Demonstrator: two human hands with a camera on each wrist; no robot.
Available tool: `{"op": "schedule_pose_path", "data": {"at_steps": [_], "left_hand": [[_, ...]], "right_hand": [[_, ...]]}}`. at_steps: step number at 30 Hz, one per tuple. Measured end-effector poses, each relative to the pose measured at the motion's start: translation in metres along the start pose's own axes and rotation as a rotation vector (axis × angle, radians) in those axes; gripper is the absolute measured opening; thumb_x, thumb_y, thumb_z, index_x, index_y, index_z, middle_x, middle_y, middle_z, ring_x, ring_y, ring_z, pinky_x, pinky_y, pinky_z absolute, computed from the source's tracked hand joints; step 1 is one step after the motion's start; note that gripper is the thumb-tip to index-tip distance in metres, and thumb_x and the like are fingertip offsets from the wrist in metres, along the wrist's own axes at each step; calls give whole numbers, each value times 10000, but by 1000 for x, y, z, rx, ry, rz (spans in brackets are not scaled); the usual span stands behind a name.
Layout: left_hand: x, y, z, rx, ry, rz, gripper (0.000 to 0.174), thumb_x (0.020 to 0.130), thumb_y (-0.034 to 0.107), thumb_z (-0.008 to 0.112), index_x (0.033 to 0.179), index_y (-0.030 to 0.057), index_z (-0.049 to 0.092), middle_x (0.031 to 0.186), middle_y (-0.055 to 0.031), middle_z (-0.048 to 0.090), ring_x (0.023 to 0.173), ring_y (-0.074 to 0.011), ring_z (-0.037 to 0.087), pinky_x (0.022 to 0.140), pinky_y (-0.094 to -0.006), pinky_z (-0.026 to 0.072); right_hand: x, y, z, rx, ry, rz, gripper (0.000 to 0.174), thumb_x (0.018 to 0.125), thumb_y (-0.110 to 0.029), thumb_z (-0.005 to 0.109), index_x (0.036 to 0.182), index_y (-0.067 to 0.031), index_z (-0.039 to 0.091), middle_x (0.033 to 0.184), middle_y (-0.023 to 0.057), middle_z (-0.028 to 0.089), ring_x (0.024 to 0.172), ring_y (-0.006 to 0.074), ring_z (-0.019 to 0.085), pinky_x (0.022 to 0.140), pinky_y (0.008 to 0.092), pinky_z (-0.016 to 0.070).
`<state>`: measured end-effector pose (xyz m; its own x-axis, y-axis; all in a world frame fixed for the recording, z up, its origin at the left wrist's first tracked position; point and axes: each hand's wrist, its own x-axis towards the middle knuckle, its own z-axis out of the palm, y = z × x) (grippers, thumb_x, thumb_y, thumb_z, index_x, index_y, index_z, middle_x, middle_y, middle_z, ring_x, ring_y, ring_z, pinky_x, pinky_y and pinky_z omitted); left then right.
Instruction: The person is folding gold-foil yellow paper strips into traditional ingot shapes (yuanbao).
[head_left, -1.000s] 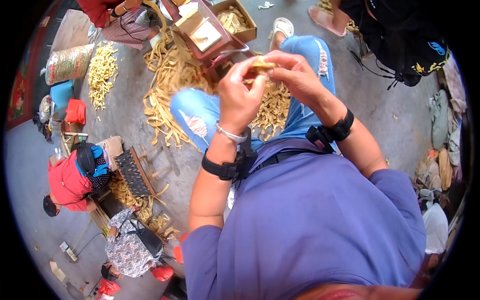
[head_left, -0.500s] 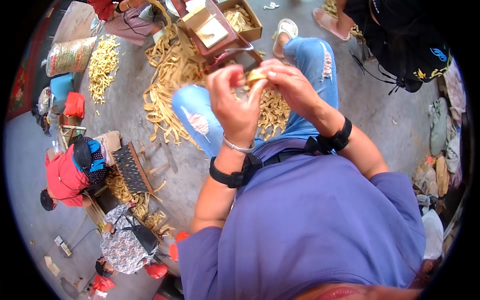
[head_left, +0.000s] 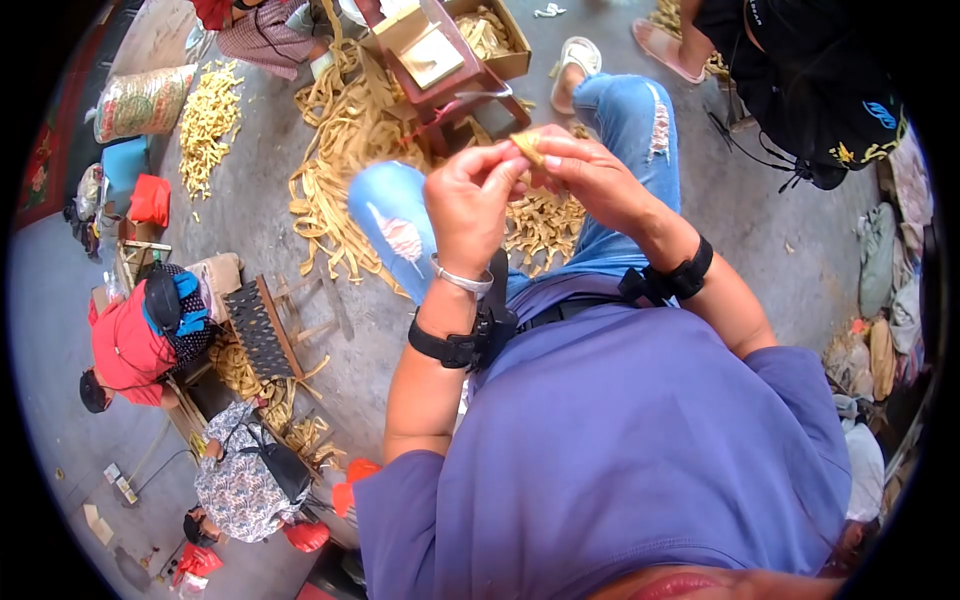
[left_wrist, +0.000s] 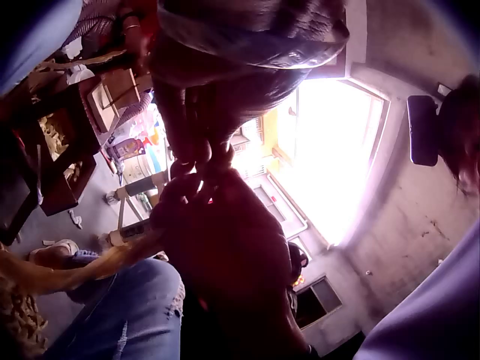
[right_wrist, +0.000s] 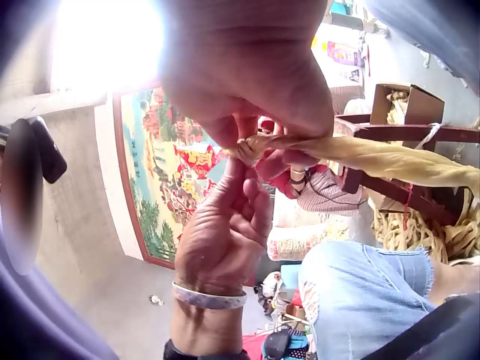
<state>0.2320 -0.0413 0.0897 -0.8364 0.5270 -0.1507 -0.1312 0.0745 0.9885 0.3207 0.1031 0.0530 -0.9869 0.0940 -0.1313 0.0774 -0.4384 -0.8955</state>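
Both hands meet in front of the knees in the head view, over a small folded piece of a tan, pliable strip (head_left: 527,148). My left hand (head_left: 468,205), with a pale bangle at its wrist, pinches the strip's end between thumb and fingertips. Opposite it, my right hand (head_left: 600,180) grips the same strip with curled fingers and thumb. In the right wrist view the twisted strip (right_wrist: 390,157) runs from the fingers to the right edge. The left wrist view shows the hands dark against a bright opening.
Long tan strips (head_left: 345,160) lie heaped on the floor beside a dark red stool (head_left: 450,85). Short knotted pieces (head_left: 545,228) are piled between the legs, with another pile (head_left: 208,125) farther left. A cardboard box (head_left: 490,35) stands behind the stool. Other people sit around.
Half a second ago my left fingers were spread and blurred near a loop of the strip; now they are closed together on it, and the piece looks more tightly folded.
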Motion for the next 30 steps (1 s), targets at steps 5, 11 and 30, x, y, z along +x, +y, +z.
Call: {"op": "schedule_pose_path", "data": {"at_steps": [5,11,30], "left_hand": [[8,1,-19,-105,-68,-52,149,843,49,669,966,-33,645,821,-83,671,672,-114,645,554,-220,527],[3,1,-10,-25,-30,107,265,769,15,739,990,-38,604,861,-62,656,744,-101,630,691,-214,530],[-2,-16,-13,131,144,299,89,850,51,651,828,-8,588,745,-48,626,620,-105,614,558,-212,490]], "right_hand": [[0,-12,-6,-155,8,-74,378,851,23,581,1226,-25,568,1077,13,473,921,87,501,760,236,469],[6,-9,15,-193,-62,-81,322,889,-35,550,1211,-40,565,1041,8,450,875,82,482,706,222,441],[11,-3,18,-237,70,-87,308,907,-104,591,1201,-13,596,986,23,650,779,61,558,671,210,463]]}}
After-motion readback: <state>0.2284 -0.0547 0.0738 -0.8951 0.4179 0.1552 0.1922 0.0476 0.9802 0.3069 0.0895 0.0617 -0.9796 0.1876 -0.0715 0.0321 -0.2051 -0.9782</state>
